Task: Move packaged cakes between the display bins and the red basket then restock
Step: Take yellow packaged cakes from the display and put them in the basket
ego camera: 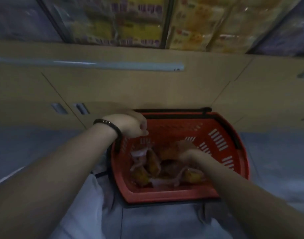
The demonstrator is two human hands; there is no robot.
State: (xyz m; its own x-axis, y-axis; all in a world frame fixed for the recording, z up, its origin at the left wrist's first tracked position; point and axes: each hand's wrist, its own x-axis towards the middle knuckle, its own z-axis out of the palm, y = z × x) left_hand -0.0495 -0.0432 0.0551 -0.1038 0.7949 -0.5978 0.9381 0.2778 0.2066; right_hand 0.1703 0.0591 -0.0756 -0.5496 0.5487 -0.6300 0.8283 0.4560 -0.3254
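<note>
1. Reaching into the red slotted plastic basket [165, 195], the right hand [186, 149] hung over the heap of clear-wrapped yellow packaged cakes [153, 163]; blur hid whether its fingers were spread or pinching.
2. Nearest packets lay just beneath and wrist-ward of those fingers, long axes roughly along the forearm.
3. Above the basket rim, the left hand [132, 126] hovered with fingers curled, well above the cakes; any pinch could not be told.
4. Judged nearer for the next pick: the right hand.

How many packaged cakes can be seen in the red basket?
4, roughly, given the blur: two cakes at the basket's left side, one at its near right, one beside the right hand. More may hide beneath that hand.
</note>
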